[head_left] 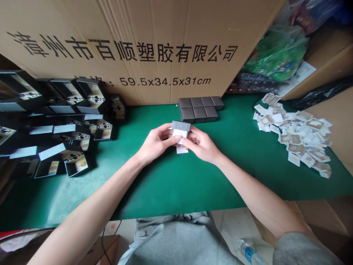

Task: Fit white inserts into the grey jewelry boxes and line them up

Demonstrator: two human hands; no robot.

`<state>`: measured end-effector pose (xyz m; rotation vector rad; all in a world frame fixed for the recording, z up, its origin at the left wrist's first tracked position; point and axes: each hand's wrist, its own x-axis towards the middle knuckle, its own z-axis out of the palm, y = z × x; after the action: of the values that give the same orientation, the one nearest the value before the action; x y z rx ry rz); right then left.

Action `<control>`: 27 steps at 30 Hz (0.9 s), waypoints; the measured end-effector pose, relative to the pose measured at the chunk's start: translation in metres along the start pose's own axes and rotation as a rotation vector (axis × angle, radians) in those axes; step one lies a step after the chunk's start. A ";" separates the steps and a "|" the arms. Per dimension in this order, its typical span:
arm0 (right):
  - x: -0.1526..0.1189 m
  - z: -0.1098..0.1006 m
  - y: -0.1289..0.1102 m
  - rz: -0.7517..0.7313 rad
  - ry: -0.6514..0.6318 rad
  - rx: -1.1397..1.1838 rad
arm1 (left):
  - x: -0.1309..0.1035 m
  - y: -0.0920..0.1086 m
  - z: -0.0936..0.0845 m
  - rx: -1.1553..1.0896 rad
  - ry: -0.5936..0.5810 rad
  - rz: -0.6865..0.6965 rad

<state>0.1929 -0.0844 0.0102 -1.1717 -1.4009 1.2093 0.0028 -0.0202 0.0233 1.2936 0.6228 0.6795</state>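
Both hands meet at the middle of the green table around a small white insert with a dark grey strip along its top. My left hand grips its left side, thumb across the white face. From the right, my right hand holds the same piece, its thumb near the other thumb. A pale tab sticks out below the thumbs. The fingers behind the piece are partly hidden. Just beyond the hands, several closed dark boxes sit in tight rows.
Many open black boxes are stacked at the left. A pile of white inserts lies at the right. A large cardboard carton stands along the back of the green table. Plastic bags fill the back right.
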 end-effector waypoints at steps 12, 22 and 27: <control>0.000 0.000 -0.001 0.006 0.006 -0.055 | 0.000 0.001 0.002 -0.019 0.033 -0.046; 0.000 0.000 0.003 0.003 0.011 -0.036 | 0.000 0.003 0.003 -0.013 0.036 -0.046; 0.000 0.001 0.001 0.009 0.002 -0.016 | 0.000 0.002 0.002 -0.027 0.024 -0.044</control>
<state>0.1925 -0.0843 0.0088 -1.1913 -1.4071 1.2050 0.0042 -0.0208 0.0258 1.2450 0.6584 0.6660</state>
